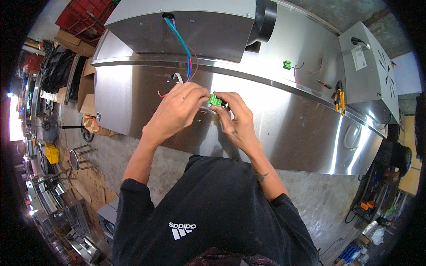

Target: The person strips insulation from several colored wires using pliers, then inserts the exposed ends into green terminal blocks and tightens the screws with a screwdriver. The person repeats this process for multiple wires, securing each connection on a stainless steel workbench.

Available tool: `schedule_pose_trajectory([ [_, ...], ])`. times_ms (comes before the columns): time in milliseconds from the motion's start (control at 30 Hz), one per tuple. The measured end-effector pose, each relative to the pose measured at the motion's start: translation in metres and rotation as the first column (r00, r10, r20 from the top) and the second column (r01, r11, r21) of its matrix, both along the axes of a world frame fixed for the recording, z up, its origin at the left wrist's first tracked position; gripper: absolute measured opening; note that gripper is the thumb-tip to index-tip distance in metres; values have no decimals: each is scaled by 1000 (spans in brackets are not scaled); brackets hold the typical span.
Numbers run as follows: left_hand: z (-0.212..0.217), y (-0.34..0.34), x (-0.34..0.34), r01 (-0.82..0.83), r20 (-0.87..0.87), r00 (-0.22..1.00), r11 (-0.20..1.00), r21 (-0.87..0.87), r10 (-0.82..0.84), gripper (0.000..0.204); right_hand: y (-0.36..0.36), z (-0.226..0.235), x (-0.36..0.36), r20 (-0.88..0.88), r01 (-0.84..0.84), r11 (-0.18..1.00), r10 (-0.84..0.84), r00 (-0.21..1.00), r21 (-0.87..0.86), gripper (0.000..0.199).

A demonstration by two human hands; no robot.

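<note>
Between the thumb and fingers of my right hand (236, 120) is a small green terminal block connector (214, 100), held above the steel surface. My left hand (177, 108) is closed in a pinch at the connector's left side. Blue and pink wires (189, 66) come down from a teal-sleeved cable (178, 37) and run in behind the left fingers, where their ends are hidden. This cable leaves a grommet in the grey metal box (191, 37). A loose red wire end (161, 94) sticks out left of my left hand.
At the far right, another green connector (287, 64) with wires lies on the steel worktop (306, 33). Near it are a screwdriver (324, 84) and yellow-handled pliers (340, 101). A vented metal box (366, 66) stands at the right end. A stool (80, 157) stands on the floor at left.
</note>
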State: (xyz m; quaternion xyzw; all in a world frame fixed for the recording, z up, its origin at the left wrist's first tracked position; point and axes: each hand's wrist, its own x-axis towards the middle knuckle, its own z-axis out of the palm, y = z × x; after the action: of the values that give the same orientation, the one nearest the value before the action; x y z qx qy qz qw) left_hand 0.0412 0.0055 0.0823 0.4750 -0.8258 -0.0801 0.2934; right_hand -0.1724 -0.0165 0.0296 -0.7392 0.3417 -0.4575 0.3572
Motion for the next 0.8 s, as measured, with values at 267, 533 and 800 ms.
schedule_pose_trajectory([
  [267, -3, -1, 3, -3, -14, 1000, 999, -54, 2, 20, -4, 1, 1, 34, -60, 997, 58, 998, 50, 32],
  [533, 7, 3, -1, 11, 148, 989, 996, -90, 3, 33, -3, -1, -2, 86, -76, 971, 58, 995, 227, 29],
  [800, -5, -1, 3, 24, 16, 1000, 998, -50, -24, 27, -6, 0, -4, 72, -81, 983, 70, 995, 165, 28],
])
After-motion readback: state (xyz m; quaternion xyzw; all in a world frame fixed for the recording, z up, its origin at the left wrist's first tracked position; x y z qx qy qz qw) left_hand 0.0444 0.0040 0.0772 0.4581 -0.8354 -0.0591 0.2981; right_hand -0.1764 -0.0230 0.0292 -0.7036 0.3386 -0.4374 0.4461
